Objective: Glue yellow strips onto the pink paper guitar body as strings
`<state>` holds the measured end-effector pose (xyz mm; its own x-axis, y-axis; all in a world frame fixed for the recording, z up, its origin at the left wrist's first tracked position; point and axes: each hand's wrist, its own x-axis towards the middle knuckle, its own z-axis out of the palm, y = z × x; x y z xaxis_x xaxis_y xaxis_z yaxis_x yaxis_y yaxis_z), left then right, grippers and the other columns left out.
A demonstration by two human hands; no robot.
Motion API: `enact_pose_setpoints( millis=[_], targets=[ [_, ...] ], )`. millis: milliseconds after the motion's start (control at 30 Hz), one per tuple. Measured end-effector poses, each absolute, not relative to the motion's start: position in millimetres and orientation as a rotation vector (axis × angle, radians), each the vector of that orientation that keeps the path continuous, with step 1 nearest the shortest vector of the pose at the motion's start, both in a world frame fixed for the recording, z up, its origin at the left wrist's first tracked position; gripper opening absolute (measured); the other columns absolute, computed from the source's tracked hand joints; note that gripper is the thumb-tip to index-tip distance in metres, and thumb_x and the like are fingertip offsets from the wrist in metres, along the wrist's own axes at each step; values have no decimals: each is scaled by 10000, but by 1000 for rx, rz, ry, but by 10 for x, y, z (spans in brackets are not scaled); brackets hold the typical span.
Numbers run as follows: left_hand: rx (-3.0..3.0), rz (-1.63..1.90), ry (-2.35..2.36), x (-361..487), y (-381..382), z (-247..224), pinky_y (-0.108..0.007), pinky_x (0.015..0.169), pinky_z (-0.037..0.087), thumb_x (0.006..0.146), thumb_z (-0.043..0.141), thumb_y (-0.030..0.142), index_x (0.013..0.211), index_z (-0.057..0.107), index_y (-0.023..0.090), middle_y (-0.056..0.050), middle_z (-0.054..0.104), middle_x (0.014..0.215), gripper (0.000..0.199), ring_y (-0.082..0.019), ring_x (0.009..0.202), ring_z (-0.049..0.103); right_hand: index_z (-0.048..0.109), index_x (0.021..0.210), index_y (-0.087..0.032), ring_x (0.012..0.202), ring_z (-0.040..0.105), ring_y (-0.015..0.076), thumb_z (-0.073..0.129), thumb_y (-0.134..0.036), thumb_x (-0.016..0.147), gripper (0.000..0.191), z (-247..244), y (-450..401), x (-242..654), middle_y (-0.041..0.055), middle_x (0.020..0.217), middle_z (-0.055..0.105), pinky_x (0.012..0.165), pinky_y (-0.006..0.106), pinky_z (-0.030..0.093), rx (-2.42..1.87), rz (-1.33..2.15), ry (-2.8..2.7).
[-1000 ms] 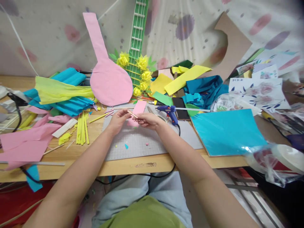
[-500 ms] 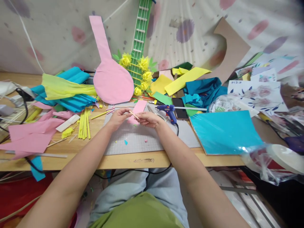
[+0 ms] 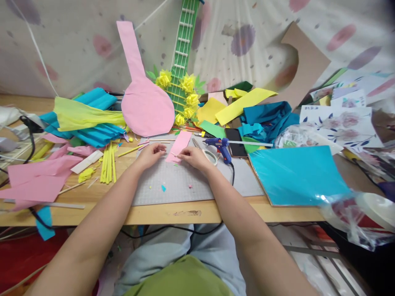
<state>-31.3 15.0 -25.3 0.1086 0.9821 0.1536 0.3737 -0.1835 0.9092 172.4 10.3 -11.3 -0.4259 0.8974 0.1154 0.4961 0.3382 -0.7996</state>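
Note:
My right hand (image 3: 193, 157) pinches a short thin stick (image 3: 174, 154) over the lower end of a pink paper strip (image 3: 182, 143). Left of the strip is my left hand (image 3: 152, 155), its fingers curled and a little apart, with nothing seen in them. Both hands are above the grey cutting mat (image 3: 173, 189). A blue glue gun (image 3: 219, 144) lies right of my right hand, beside a roll of tape (image 3: 210, 156). Behind the hands stands a pink lute-shaped piece (image 3: 148, 107).
A green stringed piece with yellow flowers (image 3: 182, 53) leans at the back. Yellow sticks (image 3: 108, 164) and pink paper (image 3: 40, 176) lie left. A phone (image 3: 235, 142) and a turquoise sheet (image 3: 299, 174) are on the right, with crumpled plastic (image 3: 354, 213) at the edge.
My hands have moved apart. My left hand has let go of the stick, which stays in my right hand, now lower over the pink strip.

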Motion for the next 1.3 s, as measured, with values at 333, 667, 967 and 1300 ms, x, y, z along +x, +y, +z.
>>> enact_pose_setpoints(
  millis=[333,667,967,1300],
  targets=[
    [1683,1001,1562,-71,301,-342,-282,647,405,529,692,220,870,640,173,-28,644,709,349,-167,646,558,634,754,-169,719,511,108,552,-256,797,128,-129,29,1777,21,805,591,646,235,344,-1121,532,-2279],
    [1825,1432,1486,-11,152,-152,-275,753,396,739,495,226,847,574,181,-48,573,878,140,-171,820,520,606,711,-184,687,490,118,548,-317,785,163,23,24,1886,6,711,550,657,248,377,-1055,613,-1830],
    [1477,1107,1348,-40,251,-368,-270,583,423,640,623,285,760,602,173,-21,630,688,166,-165,622,568,606,739,-190,725,510,127,517,-297,817,160,-116,44,1820,22,761,564,670,254,378,-1104,482,-2032],
    [1130,980,1155,-7,137,-118,-265,511,480,584,668,208,826,572,151,-4,633,669,267,-132,537,578,621,825,-194,834,516,149,481,-210,831,141,-98,97,1774,45,887,595,676,262,348,-1011,229,-2420]
  ],
)
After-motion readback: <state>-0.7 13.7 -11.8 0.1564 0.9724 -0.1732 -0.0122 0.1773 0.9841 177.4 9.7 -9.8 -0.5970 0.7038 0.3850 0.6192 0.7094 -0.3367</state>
